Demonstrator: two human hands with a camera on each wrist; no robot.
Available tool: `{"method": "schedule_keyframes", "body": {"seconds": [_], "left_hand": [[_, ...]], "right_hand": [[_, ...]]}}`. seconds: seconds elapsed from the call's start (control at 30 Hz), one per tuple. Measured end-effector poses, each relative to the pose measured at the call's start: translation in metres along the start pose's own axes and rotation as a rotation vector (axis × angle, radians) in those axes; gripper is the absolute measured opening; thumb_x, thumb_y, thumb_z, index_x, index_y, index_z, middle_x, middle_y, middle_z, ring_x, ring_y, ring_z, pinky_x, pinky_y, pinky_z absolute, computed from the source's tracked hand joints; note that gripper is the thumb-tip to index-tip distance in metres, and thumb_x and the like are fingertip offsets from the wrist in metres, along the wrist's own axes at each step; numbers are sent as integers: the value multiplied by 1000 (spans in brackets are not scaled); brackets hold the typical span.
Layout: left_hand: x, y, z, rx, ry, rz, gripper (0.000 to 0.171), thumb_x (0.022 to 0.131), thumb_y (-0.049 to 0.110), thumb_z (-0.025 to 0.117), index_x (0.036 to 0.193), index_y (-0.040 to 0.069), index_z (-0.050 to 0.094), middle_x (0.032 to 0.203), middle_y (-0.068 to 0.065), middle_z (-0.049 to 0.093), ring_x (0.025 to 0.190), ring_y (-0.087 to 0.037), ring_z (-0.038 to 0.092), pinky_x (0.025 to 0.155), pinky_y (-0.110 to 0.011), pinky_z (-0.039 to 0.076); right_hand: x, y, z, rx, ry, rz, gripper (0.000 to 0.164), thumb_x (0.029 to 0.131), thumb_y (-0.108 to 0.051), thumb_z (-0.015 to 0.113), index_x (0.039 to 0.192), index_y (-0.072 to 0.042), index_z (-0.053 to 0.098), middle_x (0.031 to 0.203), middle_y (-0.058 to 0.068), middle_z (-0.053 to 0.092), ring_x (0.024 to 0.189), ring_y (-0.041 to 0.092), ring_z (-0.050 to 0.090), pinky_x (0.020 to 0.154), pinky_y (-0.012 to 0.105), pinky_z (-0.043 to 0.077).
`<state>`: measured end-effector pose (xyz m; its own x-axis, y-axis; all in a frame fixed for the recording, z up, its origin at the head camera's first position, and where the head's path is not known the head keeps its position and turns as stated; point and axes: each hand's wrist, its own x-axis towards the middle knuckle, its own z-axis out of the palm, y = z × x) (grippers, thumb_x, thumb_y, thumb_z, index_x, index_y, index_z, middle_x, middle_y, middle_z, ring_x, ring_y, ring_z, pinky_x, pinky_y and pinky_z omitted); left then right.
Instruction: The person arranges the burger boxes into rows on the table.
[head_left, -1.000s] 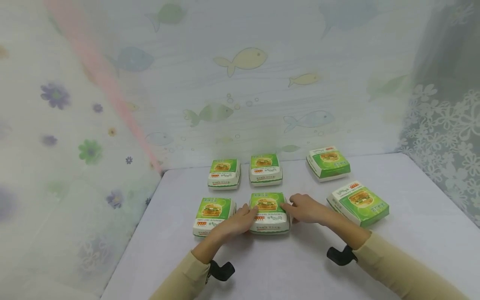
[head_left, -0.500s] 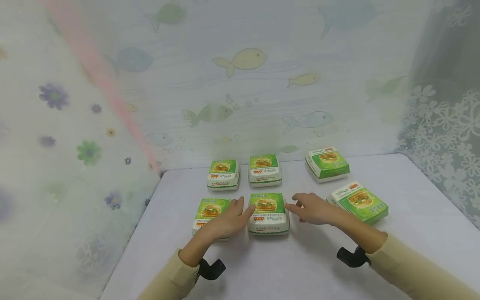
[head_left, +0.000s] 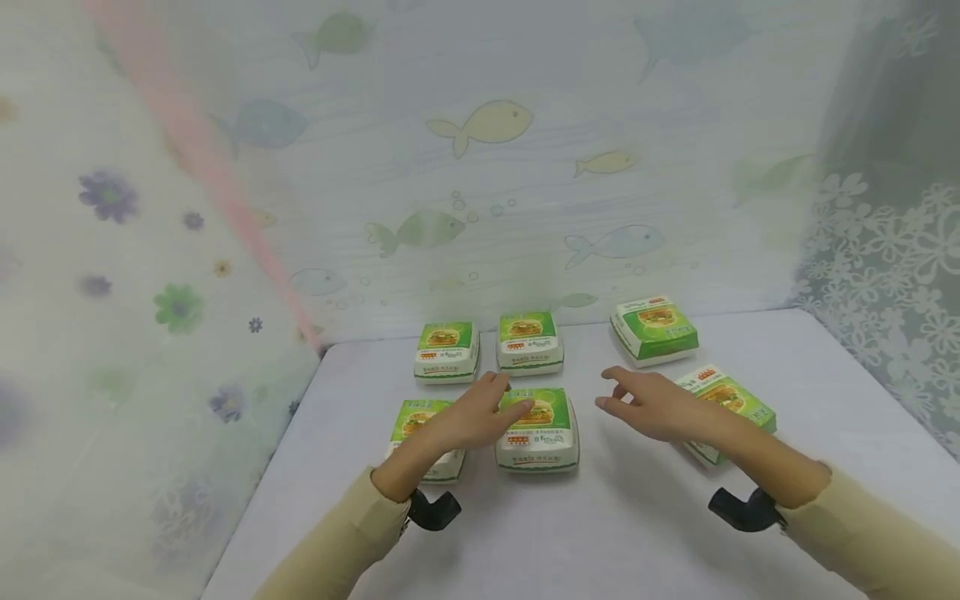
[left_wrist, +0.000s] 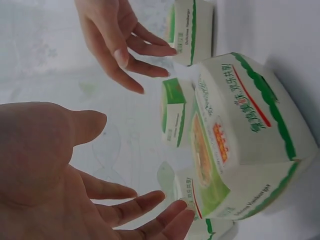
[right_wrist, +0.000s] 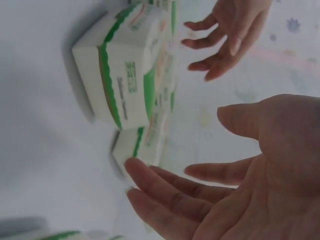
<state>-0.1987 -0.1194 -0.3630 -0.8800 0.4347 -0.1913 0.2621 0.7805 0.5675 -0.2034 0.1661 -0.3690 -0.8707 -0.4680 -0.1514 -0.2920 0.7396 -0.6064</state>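
I see my left hand (head_left: 474,417) hovering over the front-centre burger box (head_left: 537,433), fingers relaxed and wide, holding nothing. Right hand (head_left: 654,408), at the box's 3 o'clock, equally spread and empty, above the white table (head_left: 615,533).

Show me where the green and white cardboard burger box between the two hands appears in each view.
Head: green and white cardboard burger box, centre, near row.
Left wrist: right side, large.
Right wrist: upper left.
Shared landmark: the opposite hand, left hand, right hand.
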Motion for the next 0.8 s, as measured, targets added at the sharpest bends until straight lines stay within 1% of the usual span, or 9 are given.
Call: {"method": "schedule_keyframes", "body": {"seconds": [0.1,0.2,0.33,0.47,0.57,0.67,0.8], "left_hand": [[9,6,-3,6,-18,48,69,108,44,48,158,0,30,155,-22,43,144,-35,42,116,-51,38],[21,12,-4,7,-25,92,67,107,41,50,159,4,31,153,-19,46,141,-34,45,114,-49,41],[39,19,-5,-18,-35,108,65,107,40,51,159,6,32,154,-17,45,137,-34,50,111,-46,44],[56,26,-3,-74,-45,96,64,107,39,52,160,8,31,155,-16,45,133,-34,55,109,-44,47],[68,31,-1,-110,-37,89,65,106,40,54,160,10,32,153,-14,48,130,-31,57,107,-42,48],[79,36,2,-144,-28,79,66,106,41,55,160,11,31,152,-12,49,131,-28,56,107,-41,48],[93,44,7,-193,-19,50,69,105,42,56,161,12,29,152,-10,48,134,-27,53,107,-42,48]], "right_hand": [[-5,4,-10,-11,23,-4,61,105,-36,56,147,6,43,123,20,65,107,33,66,86,48,58],[-9,9,-21,-31,42,-12,62,106,-37,55,146,8,43,125,24,64,109,37,66,86,50,58],[-10,16,-33,-50,59,-19,62,106,-36,55,145,11,42,129,30,61,112,43,64,86,53,58],[-8,26,-44,-47,73,-15,62,107,-34,53,146,11,39,133,35,57,117,49,61,87,55,57],[-4,34,-52,-48,81,13,65,108,-35,52,150,12,34,137,37,53,122,52,57,90,58,55],[1,41,-60,-55,90,43,69,108,-36,51,151,13,30,139,39,51,125,55,52,93,61,52],[7,51,-71,-63,86,75,69,107,-35,51,151,14,29,139,40,49,125,57,50,93,63,51]]}}
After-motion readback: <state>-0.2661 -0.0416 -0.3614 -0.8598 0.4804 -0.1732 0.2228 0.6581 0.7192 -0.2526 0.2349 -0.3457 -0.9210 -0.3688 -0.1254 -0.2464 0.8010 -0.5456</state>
